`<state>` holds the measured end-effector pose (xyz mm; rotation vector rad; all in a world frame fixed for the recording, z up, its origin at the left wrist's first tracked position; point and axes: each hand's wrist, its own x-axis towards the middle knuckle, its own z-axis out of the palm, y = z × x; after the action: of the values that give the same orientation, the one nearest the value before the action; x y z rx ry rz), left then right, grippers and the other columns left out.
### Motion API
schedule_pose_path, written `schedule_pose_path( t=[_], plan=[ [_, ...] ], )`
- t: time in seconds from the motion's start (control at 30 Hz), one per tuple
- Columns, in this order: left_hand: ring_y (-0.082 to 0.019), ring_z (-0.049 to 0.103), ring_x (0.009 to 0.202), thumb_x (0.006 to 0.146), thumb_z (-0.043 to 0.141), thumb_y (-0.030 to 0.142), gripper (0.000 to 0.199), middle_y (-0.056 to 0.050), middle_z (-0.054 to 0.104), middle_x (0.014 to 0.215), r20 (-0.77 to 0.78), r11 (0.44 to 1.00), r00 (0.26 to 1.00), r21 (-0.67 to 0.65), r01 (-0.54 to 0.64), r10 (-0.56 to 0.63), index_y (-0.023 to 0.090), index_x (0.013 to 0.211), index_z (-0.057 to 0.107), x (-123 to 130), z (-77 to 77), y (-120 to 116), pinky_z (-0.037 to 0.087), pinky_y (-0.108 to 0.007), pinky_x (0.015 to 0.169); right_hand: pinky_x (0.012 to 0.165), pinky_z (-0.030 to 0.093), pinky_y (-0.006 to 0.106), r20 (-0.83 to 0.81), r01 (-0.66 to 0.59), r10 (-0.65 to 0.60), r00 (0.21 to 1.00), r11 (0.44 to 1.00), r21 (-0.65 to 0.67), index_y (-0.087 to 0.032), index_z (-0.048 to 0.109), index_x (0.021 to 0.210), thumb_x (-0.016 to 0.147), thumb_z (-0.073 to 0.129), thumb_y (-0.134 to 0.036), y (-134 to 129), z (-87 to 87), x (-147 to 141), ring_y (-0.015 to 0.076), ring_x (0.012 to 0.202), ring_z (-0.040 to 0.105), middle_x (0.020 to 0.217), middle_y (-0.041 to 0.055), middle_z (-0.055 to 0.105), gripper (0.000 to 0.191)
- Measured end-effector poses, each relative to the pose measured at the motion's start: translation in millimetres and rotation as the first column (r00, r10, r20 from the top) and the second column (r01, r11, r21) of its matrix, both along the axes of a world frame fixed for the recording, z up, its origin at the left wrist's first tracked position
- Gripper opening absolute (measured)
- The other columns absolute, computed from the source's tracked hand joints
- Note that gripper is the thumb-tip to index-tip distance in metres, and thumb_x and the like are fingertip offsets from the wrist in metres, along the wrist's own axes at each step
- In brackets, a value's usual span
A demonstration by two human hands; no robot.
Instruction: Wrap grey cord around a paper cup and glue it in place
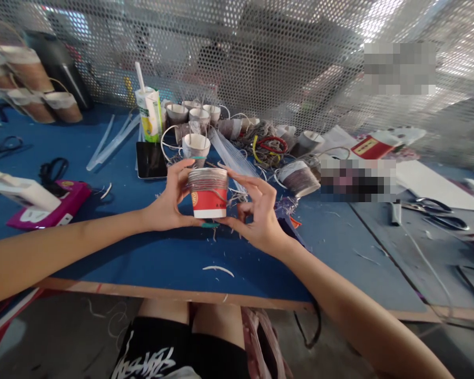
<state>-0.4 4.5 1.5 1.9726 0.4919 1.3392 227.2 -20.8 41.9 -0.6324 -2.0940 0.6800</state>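
Observation:
A red paper cup [209,200] with a white band at its lower edge is held up over the front of the blue table. Grey cord winds around its upper part. My left hand [173,197] grips the cup from the left, with thumb at the bottom and index finger at the rim. On the right side, my right hand [258,210] pinches the cup between a thumb below and fingers at the upper edge. A loose end of cord sticks out near my right fingers. Behind the cup stands a white cup [196,145] with a cord handle.
Several cord-wrapped cups [300,176] and tangled cord lie behind my hands. A black phone [151,160] rests beside a green-and-white carton [149,116]. Left is a purple power strip [69,197]; right are scissors [438,210]. Perforated metal [221,52] rises behind the table [142,258].

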Motion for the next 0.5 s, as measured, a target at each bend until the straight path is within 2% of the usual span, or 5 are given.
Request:
schedule_pose_path(
  t=[0.2, 0.3, 0.4, 0.43, 0.5],
  plan=[
    [-0.031, 0.054, 0.125, 0.066, 0.083, 0.031, 0.085, -0.014, 0.047, 0.134, -0.167, 0.992, 0.978, 0.057, -0.113, 0.121, 0.026, 0.135, 0.034, -2.3, 3.4, -1.1, 0.047, -0.051, 0.107, 0.043, 0.046, 0.026, 0.099, 0.066, -0.073, 0.992, 0.995, 0.075, -0.03, 0.024, 0.133, 0.089, 0.065, -0.036, 6.1, -1.3, 2.5, 0.0013, 0.046, 0.041, 0.15, 0.0187, 0.037, 0.06],
    [-0.029, 0.058, 0.118, 0.066, 0.082, 0.028, 0.079, -0.013, 0.052, 0.126, -0.211, 0.965, 0.942, 0.091, -0.247, 0.261, 0.023, 0.131, 0.036, -2.6, 2.8, -0.1, 0.049, -0.052, 0.103, 0.052, 0.052, 0.031, 0.319, 0.248, -0.312, 0.895, 0.942, 0.227, -0.021, 0.03, 0.133, 0.084, 0.067, -0.052, -3.6, 17.8, 4.3, 0.0147, 0.068, 0.061, 0.142, 0.0223, 0.045, 0.069],
    [-0.029, 0.057, 0.117, 0.069, 0.077, 0.024, 0.077, -0.014, 0.05, 0.126, -0.238, 0.948, 0.917, 0.102, -0.303, 0.319, 0.023, 0.132, 0.033, -1.5, 1.7, 2.0, 0.049, -0.052, 0.103, 0.065, 0.054, 0.039, 0.459, 0.529, -0.729, 0.508, 0.685, 0.502, -0.01, 0.043, 0.123, 0.082, 0.063, -0.061, -22.2, 43.3, 14.6, 0.0365, 0.105, 0.06, 0.129, 0.0289, 0.05, 0.068],
    [-0.029, 0.055, 0.12, 0.07, 0.076, 0.024, 0.078, -0.015, 0.048, 0.128, -0.255, 0.949, 0.914, 0.105, -0.297, 0.315, 0.023, 0.133, 0.032, -1.2, 1.8, 2.7, 0.048, -0.053, 0.104, 0.069, 0.054, 0.043, 0.475, 0.581, -0.806, 0.353, 0.587, 0.564, -0.007, 0.046, 0.119, 0.082, 0.061, -0.061, -27.7, 49.9, 20.3, 0.0412, 0.108, 0.057, 0.124, 0.0315, 0.051, 0.067],
    [-0.031, 0.051, 0.125, 0.07, 0.076, 0.025, 0.081, -0.016, 0.045, 0.133, -0.293, 0.958, 0.912, 0.11, -0.265, 0.286, 0.024, 0.137, 0.029, -1.0, 2.9, 3.4, 0.045, -0.055, 0.108, 0.07, 0.053, 0.048, 0.58, 0.604, -0.807, 0.109, 0.517, 0.606, -0.001, 0.052, 0.11, 0.083, 0.062, -0.055, -34.4, 57.6, 32.8, 0.0458, 0.103, 0.057, 0.108, 0.0337, 0.056, 0.062]
  ],
)
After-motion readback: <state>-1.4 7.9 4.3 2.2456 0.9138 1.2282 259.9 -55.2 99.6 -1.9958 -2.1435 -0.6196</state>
